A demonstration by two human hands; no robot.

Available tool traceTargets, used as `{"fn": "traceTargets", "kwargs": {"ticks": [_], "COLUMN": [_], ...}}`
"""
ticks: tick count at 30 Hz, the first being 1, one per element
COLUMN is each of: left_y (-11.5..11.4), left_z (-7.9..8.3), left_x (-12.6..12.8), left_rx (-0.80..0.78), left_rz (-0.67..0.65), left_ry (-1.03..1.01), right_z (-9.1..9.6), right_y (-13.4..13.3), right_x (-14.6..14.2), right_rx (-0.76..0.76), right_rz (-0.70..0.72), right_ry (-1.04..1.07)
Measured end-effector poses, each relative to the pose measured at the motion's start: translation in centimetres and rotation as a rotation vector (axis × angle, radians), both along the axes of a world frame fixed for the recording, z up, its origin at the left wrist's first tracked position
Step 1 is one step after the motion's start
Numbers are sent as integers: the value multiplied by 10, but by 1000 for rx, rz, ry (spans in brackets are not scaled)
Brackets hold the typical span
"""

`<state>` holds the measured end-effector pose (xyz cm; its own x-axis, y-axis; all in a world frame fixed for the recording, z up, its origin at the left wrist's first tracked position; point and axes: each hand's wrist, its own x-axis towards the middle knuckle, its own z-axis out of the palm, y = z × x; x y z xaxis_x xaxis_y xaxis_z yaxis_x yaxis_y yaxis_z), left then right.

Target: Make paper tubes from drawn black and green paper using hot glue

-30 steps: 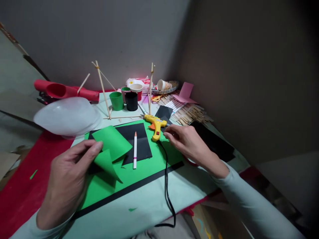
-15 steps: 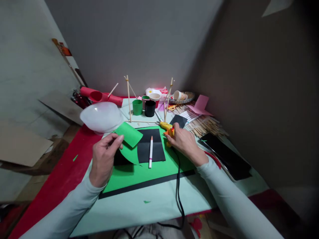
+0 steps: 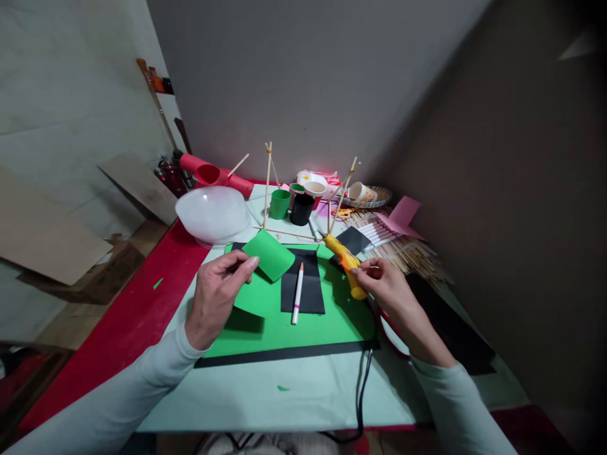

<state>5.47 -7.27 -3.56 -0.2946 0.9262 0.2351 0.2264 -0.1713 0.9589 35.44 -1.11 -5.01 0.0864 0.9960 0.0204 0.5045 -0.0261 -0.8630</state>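
Observation:
My left hand (image 3: 219, 296) pinches a curled piece of green paper (image 3: 265, 268) and holds it a little above a large green sheet (image 3: 303, 328). My right hand (image 3: 389, 287) grips a yellow glue gun (image 3: 345, 260), lifted off the table, its nozzle pointing up and left toward the paper. The gun's black cord (image 3: 363, 385) runs off the near edge. A black sheet (image 3: 310, 284) lies on the green one, with a white pen (image 3: 297, 294) across it.
A white bowl (image 3: 213, 215) sits at the left beside a red tube (image 3: 215, 175). Green and black cups (image 3: 290, 205), a stick frame (image 3: 268, 183), wooden sticks (image 3: 408, 249), pink paper (image 3: 403, 215) and a basket with a cup (image 3: 367, 193) crowd the back. A dark tablet (image 3: 455, 335) lies at the right.
My right hand has closed on the glue gun and raised it from the table. My left hand kept the green paper. The camera view has shifted back and to the left.

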Motion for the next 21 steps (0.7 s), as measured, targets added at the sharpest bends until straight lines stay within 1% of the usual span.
{"fn": "traceTargets", "kwargs": {"ticks": [3, 6, 9, 11, 14, 16, 17, 19, 21], "left_y": [1, 1, 1, 1, 1, 2, 2, 3, 3], "left_z": [-1, 0, 3, 5, 6, 6, 6, 6, 6], "left_x": [-1, -1, 1, 3, 4, 5, 5, 5, 5], "left_rx": [-16, -26, -33, -35, -40, -44, -46, -49, -48], "left_rz": [10, 6, -1, -2, -4, -3, -2, 2, 9], "left_ry": [-11, -12, -19, -23, -20, -12, -6, 8, 24], "right_z": [5, 11, 14, 15, 24, 35, 42, 52, 54], "right_y": [-11, -25, -42, -51, -57, -54, -51, -45, -42], "right_x": [-4, -12, -19, -21, -23, -26, -27, -30, -33], "right_rx": [-86, -173, -231, -248, -253, -193, -137, -19, 46], "right_rz": [-5, 17, 55, 72, 100, 126, 142, 168, 238], "right_ry": [314, 567, 747, 825, 951, 1004, 992, 887, 719]}}
